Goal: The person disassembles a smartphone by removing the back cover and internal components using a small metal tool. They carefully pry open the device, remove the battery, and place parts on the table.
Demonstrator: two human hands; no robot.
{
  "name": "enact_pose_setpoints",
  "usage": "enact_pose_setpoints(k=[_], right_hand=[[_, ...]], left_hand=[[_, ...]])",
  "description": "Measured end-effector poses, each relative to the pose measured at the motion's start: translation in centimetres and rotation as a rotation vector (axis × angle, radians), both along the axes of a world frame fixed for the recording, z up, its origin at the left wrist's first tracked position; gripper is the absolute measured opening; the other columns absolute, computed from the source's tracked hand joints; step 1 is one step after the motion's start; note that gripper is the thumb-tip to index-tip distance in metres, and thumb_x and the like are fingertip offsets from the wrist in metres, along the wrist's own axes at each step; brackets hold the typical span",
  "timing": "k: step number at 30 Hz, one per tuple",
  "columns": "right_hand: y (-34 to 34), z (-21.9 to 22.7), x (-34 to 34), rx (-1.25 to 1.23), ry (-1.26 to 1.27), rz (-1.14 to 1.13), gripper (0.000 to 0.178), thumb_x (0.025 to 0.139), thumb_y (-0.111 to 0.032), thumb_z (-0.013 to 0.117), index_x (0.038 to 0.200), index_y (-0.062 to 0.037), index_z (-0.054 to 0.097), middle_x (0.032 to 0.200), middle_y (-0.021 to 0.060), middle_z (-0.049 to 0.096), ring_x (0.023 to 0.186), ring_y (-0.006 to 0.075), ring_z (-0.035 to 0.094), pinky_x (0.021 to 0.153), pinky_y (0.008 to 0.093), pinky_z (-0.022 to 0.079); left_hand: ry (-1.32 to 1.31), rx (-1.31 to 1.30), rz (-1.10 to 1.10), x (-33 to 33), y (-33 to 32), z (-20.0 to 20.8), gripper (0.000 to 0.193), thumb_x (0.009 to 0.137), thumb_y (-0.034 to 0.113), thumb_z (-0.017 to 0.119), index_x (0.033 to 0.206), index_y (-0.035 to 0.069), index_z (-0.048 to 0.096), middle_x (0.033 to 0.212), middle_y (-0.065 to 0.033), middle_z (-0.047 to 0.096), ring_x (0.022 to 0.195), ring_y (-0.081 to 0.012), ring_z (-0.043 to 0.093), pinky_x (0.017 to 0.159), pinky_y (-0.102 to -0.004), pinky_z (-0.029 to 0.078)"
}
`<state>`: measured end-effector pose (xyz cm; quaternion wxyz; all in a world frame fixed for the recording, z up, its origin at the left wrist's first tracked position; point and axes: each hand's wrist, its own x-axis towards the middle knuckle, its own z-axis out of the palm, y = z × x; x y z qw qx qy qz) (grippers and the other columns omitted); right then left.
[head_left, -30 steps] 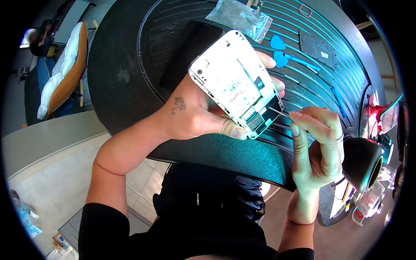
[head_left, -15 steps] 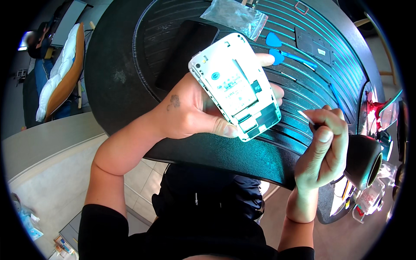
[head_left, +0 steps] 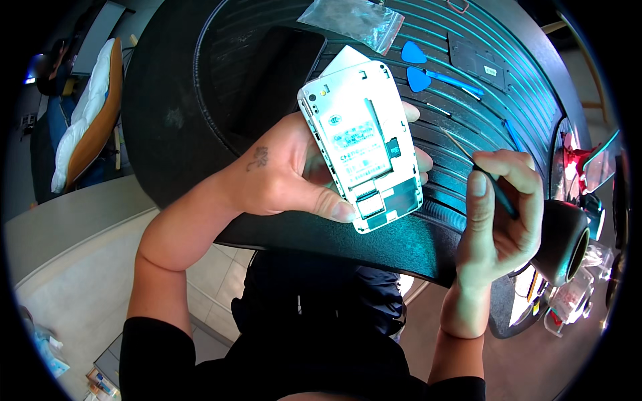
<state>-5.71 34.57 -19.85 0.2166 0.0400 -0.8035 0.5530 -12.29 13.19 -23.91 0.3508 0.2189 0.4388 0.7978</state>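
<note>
- Left hand (head_left: 291, 174): fingers clasp a white, round-cornered phone (head_left: 361, 144) by its edges, raised above the black, grooved table (head_left: 164, 144).
- Right hand (head_left: 505, 237): fingers pinch a slim, dark-handled tool (head_left: 503, 198), clear of the phone.
- Beyond: crinkled transparent bag (head_left: 353, 21).

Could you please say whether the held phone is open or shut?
Open: the phone in the left hand shows its inner card slots.

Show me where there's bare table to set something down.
Bare: the table's left end, left of the black slab; a narrow front strip below the phone, between left hand and right hand. Crowded: upper right, with bag, blue picks, blue tool, panel.
</note>
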Motion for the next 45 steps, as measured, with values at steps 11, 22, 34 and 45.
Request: enact_pose_setpoints(k=[11, 22, 34, 45], right_hand=[[0.6, -0.1, 0.1, 0.008, 0.016, 0.285, 0.021, 0.082, -0.013, 0.076, 0.088, 0.0027, 0.063, 0.08, 0.0122, 0.069, 0.068, 0.0216, 0.061, 0.062, 0.0328, 0.048], [0.6, -0.4, 0.2, 0.089, 0.04, 0.247, 0.032, 0.076, -0.019, 0.08, 0.09, 0.0032, 0.062, 0.082, 0.0133, 0.069, 0.067, 0.0226, 0.062, 0.063, 0.033, 0.049], [0.3, -1.0, 0.2, 0.085, 0.099, 0.28, 0.046, 0.086, -0.038, 0.069, 0.091, 0.0068, 0.059, 0.076, 0.0092, 0.059, 0.062, 0.0121, 0.049, 0.06, 0.0264, 0.039], [0.4, -0.8, 0.1, 0.091, 0.088, 0.31, 0.05, 0.088, -0.045, 0.066, 0.088, 0.0043, 0.058, 0.073, 0.0074, 0.056, 0.06, 0.0128, 0.047, 0.057, 0.0258, 0.036]], left_hand=[[0.138, -0.117, 0.045, 0.2, 0.0, 0.5, 0.102, 0.065, 0.012, 0.087, 0.147, -0.004, 0.028, 0.128, -0.0259, 0.057, 0.12, -0.035, 0.058, 0.102, -0.0446, 0.049], [0.299, -0.181, 0.181, 0.7, -0.2, -0.7, 0.114, 0.055, 0.033, 0.095, 0.143, 0.0, 0.032, 0.12, -0.0191, 0.06, 0.115, -0.0296, 0.06, 0.097, -0.0409, 0.051], [0.36, -0.248, 0.205, 1.1, -0.3, -0.7, 0.116, 0.05, 0.037, 0.097, 0.14, 0.001, 0.034, 0.119, -0.0147, 0.06, 0.111, -0.0249, 0.061, 0.092, -0.036, 0.053], [0.399, -0.333, 0.203, 0.8, -0.4, -0.2, 0.105, 0.055, 0.026, 0.096, 0.142, 0.006, 0.042, 0.122, -0.0133, 0.061, 0.114, -0.0225, 0.059, 0.093, -0.0339, 0.052]])
